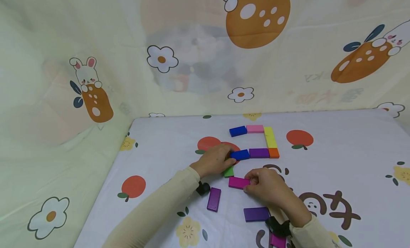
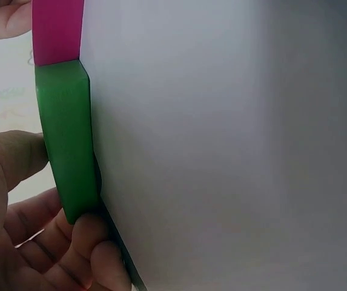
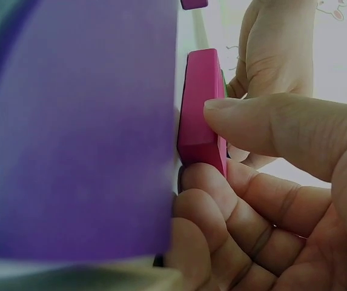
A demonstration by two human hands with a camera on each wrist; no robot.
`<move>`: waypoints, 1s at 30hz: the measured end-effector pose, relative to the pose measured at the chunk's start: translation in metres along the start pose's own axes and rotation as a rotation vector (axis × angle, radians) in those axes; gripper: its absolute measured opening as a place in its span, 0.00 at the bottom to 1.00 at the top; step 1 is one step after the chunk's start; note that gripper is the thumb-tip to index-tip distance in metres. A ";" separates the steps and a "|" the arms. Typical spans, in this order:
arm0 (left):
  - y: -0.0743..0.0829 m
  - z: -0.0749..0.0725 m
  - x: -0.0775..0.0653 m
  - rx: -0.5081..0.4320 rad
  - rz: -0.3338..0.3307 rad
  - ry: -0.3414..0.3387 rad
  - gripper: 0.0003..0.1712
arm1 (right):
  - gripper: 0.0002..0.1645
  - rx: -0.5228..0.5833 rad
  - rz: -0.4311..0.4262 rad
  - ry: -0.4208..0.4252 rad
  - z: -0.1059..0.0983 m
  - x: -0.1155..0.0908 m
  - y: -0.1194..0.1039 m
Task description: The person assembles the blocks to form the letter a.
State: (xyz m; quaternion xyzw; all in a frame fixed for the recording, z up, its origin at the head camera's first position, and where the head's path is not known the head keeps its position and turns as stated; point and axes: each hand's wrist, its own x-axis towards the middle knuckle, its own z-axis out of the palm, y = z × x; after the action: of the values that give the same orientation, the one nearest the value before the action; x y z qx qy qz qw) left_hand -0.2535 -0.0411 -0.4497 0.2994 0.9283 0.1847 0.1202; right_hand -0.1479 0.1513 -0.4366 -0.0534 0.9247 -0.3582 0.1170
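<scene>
My left hand (image 1: 214, 159) pinches a green block (image 2: 69, 142) between thumb and fingers; in the head view the hand covers most of it. Its near end meets a magenta block (image 1: 238, 182) in the left wrist view. That magenta block is pinched at its right end by my right hand (image 1: 267, 185). From the left fingertips, a line of blocks runs right: a blue block (image 1: 240, 155), a purple block (image 1: 259, 153) and an orange block (image 1: 273, 153). A yellow block (image 1: 270, 137) leads back from there to a pink block (image 1: 255, 129) and another blue block (image 1: 237, 131).
Loose on the printed cloth (image 1: 160, 148) lie a purple block (image 1: 214, 199) below the left wrist and a violet block (image 1: 256, 214) near the right wrist. Another magenta block (image 1: 278, 241) is partly behind the right wrist camera (image 1: 278, 226). A patterned curtain (image 1: 198, 102) hangs behind.
</scene>
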 end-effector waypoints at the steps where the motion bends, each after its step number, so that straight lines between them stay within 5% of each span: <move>1: 0.000 0.000 0.000 -0.002 0.001 0.000 0.14 | 0.12 0.002 0.000 -0.001 0.000 0.000 0.000; 10: -0.008 0.001 -0.012 -0.149 -0.014 0.016 0.26 | 0.29 0.023 0.036 -0.031 -0.002 -0.005 0.001; 15: -0.017 -0.002 -0.038 -0.208 -0.034 0.027 0.30 | 0.32 0.013 0.063 -0.058 -0.008 -0.017 0.006; 21: -0.017 -0.007 -0.079 -0.244 0.014 -0.076 0.28 | 0.23 -0.019 0.048 -0.135 -0.012 -0.035 0.016; 25: -0.014 -0.005 -0.100 -0.223 0.067 -0.138 0.33 | 0.21 -0.034 -0.001 -0.167 -0.012 -0.044 0.021; 30: -0.009 0.000 -0.114 -0.091 0.145 -0.155 0.39 | 0.21 -0.022 -0.052 -0.184 -0.013 -0.049 0.025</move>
State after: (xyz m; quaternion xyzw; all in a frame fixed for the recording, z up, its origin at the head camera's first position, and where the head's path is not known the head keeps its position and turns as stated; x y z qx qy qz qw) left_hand -0.1678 -0.1166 -0.4405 0.3734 0.8827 0.2113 0.1916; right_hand -0.1043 0.1869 -0.4358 -0.1111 0.9123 -0.3446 0.1916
